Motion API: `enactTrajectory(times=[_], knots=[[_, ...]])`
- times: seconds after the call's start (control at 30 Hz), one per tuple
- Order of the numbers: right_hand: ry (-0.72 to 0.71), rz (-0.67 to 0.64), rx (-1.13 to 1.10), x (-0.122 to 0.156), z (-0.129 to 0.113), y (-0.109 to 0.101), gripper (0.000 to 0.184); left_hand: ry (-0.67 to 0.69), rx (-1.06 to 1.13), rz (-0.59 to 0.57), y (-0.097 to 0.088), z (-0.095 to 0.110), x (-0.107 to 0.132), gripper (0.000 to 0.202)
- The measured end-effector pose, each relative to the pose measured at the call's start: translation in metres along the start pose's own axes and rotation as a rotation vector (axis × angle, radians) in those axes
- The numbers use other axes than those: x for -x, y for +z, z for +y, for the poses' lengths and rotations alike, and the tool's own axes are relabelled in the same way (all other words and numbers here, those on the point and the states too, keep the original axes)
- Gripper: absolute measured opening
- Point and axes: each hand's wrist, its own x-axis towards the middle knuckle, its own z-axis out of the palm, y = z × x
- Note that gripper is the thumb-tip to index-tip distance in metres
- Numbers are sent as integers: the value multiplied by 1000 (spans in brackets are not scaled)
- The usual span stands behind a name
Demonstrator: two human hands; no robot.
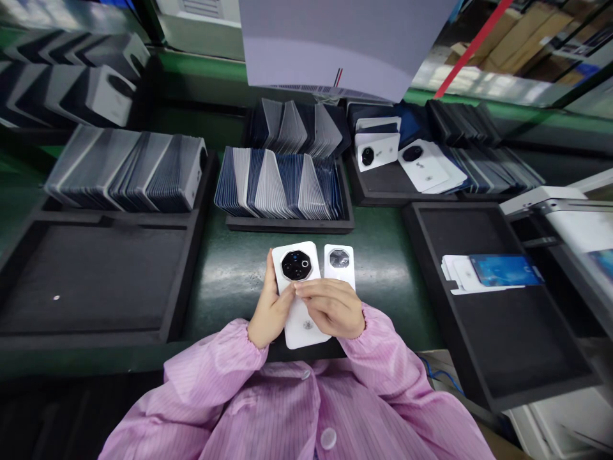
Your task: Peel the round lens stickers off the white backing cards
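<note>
A white phone, back side up, has a black octagonal camera block near its top. My left hand is closed around its left edge, with the thumb across the back. My right hand is over the phone in a pinch just below the camera block, its fingertips meeting my left thumb. Anything between those fingertips is too small or hidden to make out. To the right, a second white phone-shaped piece with a shiny camera area lies partly behind my right hand.
Ahead, a black tray holds a fanned row of thin blue and white panels. More panels stand left, behind a black tray with a small round bit. White panels lie back right. A blue-faced piece rests in the right tray.
</note>
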Motion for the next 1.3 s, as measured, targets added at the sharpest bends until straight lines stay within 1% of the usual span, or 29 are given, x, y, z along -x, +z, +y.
enactTrajectory(times=[0.37,0.53,0.73,0.9,1.07,1.17,1.23,1.27,1.3], knots=[[-23,8,20,-4,-2,-1,22,-11,-26,9,1,4,0,81],[-37,6,18,-5,-2,-2,24,-50,-7,15,1,5,0,82],[-40,-5,33,-3,-1,-2,24,-38,10,4,1,4,0,83],[-33,-3,37,-3,-3,-1,22,-44,9,17,1,3,1,84],[-51,-1,37,-5,-3,-1,21,-1,8,14,1,2,2,85],[-63,-2,25,-4,-3,-1,26,2,3,18,1,2,3,85],[-58,13,39,-5,-3,-1,36,-7,11,26,2,2,3,84],[-29,35,67,-5,-4,-2,42,-10,18,32,2,2,3,84],[30,61,110,-6,-4,-2,50,-15,29,38,2,2,3,84]])
